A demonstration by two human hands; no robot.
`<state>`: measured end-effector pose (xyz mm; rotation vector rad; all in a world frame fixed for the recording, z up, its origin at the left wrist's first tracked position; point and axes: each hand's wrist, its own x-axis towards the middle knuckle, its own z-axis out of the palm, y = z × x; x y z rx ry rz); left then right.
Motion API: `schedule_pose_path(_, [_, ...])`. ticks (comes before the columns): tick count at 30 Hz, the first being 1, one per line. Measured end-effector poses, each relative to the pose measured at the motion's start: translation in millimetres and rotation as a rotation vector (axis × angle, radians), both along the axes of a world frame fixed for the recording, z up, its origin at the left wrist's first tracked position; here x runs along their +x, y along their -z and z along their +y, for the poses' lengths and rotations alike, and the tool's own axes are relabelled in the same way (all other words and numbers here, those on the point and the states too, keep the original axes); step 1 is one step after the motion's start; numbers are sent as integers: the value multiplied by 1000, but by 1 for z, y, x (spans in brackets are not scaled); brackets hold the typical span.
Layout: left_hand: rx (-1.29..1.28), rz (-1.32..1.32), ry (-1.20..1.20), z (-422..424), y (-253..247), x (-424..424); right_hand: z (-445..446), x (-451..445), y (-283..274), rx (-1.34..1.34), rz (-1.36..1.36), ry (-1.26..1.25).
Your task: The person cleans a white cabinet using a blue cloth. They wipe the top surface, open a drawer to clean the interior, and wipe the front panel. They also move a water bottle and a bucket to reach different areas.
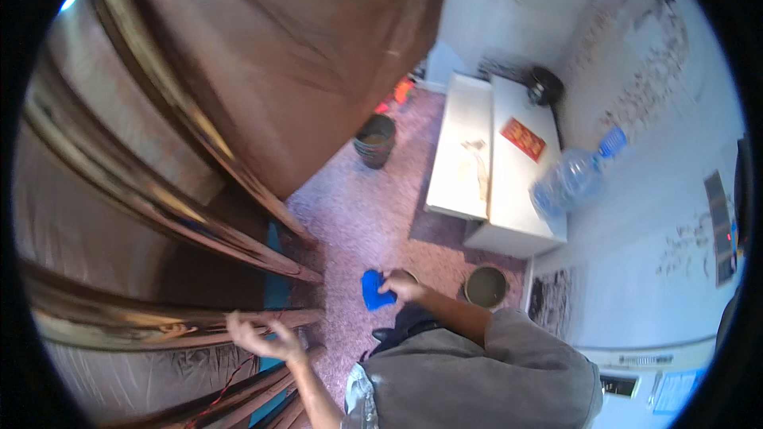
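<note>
My right hand [404, 286] is closed around a bright blue object [375, 291], which looks like a folded cloth, held over the floor in front of my body. To the left, my left hand [262, 336] is palm up with its fingers apart and nothing in it. It is beside one of several long wooden rails [292, 317]; whether it touches the wood cannot be made out. Brown sheeting [202, 357] lies behind and between the rails.
A large brown sheet [310, 59] hangs at the upper left. A dark bucket [375, 142] stands on the pinkish floor [346, 208]. To the right are a white cabinet [518, 226] with an opened drawer [456, 190], a clear water bottle [563, 185], and a round bin [486, 286].
</note>
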<state>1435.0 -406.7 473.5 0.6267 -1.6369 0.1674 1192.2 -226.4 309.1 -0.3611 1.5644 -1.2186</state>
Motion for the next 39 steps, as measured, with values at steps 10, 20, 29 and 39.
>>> schedule_pose_path(10, [1136, -1274, 563, 6, 156, -51, 200, -64, 119, 80, -204, 924])
schedule_pose_path(20, [1807, -604, 417, -12, 249, -85, 392, 47, 285, 1152, -202, 800])
schedule_pose_path(29, [2166, -818, 60, -49, 253, -130, 167, -228, 176, 712, 460, 391])
schedule_pose_path(39, [2176, -795, 380, -135, 279, -472, 128, -395, 83, 374, 239, 951])
